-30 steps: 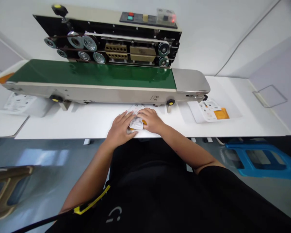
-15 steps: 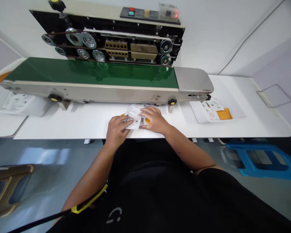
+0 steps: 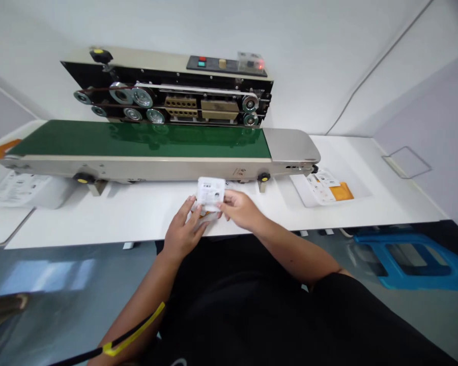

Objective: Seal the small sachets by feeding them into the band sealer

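Note:
My left hand (image 3: 183, 229) and my right hand (image 3: 240, 209) are raised just above the white table, close together. Between them, a white printed packet or card (image 3: 211, 193) is held tilted up, its face toward me. The fingertips of my right hand pinch its right side, and my left fingers are at its lower edge. A bit of orange (image 3: 204, 214) shows beneath it, partly hidden by my left fingers. Both hands are in front of the long sealing machine.
A band sealing machine with a green conveyor belt (image 3: 137, 146) runs along the back of the white table (image 3: 99, 213). Printed sheets lie at the far left (image 3: 21, 187). A white tray (image 3: 330, 187) holds sheets and orange packets at right. A blue stool (image 3: 404, 259) stands on the floor.
The white card has been lifted off the table and tilted up toward me, where before it lay flat under both hands. The view has also tipped, so the machine sits lower in the picture.

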Available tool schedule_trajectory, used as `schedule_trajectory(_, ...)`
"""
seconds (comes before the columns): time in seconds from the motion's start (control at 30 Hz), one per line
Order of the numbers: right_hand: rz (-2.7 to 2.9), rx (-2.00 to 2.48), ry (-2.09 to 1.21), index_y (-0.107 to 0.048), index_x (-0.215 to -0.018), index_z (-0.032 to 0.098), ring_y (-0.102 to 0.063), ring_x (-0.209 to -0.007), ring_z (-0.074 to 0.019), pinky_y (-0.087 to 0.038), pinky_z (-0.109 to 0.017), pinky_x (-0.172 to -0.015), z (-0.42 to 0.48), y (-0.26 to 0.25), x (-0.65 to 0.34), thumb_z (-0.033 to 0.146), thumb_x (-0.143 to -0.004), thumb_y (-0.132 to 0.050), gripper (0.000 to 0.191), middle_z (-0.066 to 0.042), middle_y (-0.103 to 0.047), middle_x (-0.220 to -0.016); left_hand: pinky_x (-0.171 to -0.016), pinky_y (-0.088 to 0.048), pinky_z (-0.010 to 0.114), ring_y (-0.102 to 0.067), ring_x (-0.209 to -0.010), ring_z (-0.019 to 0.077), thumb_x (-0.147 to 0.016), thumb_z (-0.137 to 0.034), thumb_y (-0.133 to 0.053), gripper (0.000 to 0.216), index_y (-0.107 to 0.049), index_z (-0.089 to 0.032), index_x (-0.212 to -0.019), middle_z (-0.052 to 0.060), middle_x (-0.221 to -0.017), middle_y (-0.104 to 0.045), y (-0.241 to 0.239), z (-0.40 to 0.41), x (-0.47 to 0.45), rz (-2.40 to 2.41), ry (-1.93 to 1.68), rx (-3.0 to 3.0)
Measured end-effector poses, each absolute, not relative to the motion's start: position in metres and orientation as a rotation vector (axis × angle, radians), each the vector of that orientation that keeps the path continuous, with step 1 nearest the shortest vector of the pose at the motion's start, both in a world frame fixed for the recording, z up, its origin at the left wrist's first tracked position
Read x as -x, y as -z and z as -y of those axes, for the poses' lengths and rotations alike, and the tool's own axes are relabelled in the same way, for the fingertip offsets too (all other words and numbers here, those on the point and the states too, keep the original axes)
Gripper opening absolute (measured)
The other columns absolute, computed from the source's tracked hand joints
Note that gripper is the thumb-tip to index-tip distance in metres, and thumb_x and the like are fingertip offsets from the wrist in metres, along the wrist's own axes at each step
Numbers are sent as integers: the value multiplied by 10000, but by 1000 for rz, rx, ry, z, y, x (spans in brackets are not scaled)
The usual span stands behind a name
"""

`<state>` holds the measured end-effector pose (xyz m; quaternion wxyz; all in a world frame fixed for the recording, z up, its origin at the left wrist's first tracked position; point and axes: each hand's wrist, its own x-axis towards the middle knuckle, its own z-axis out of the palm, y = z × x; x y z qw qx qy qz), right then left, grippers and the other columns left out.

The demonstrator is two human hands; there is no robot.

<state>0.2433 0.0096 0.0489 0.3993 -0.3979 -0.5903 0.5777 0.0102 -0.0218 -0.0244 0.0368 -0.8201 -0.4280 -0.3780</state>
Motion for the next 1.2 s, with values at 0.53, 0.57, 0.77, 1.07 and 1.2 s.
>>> schedule_trajectory(0.53,1267,1439,-826,-717,-1044,129,-639,-621,-118,-520,-212,-522,-178,-169,-363,189,-922,-737,138,-56,-696,-799,-1241,-435,637,-428,-1562,425,-981,-495,-667,678,-496,-260,-1594,125,-1671,-493,10,4,-19,1562,814,2642)
schedule_trajectory(0.57,1309,1428,-678,-719,-1106,145,-679,-707,-143,-562,-240,-580,-167,-169,-359,232,-947,-720,182,-69,-711,-880,-1242,-433,638,-426,-1564,425,-979,-501,-671,688,-491,-259,-1597,126,-1675,-488,10,4,-19,1563,805,2643)
schedule_trajectory(0.77,1973,1186,-283,-746,-1256,262,-721,-1090,-287,-617,-490,-966,-38,-102,-334,401,-1010,-648,299,-99,-761,-1127,-1277,-374,642,-378,-1593,418,-995,-526,-650,724,-449,-237,-1627,131,-1694,-461,8,4,-22,1627,688,2702)
schedule_trajectory(1.07,2473,1059,-570,-696,-1425,361,-625,-1416,-319,-546,-608,-1181,48,10,-333,356,-1016,-630,414,-24,-663,-1518,-1272,-385,644,-380,-1592,420,-983,-506,-671,705,-481,-243,-1608,125,-1692,-464,7,3,-24,1641,722,2728)
schedule_trajectory(1.2,2127,923,-768,-804,-1146,440,-802,-1004,-287,-693,-538,-898,44,-27,-344,297,-996,-662,251,-1,-831,-1113,-1266,-393,650,-392,-1584,425,-976,-507,-679,713,-480,-247,-1610,127,-1688,-468,8,1,-23,1629,717,2709)
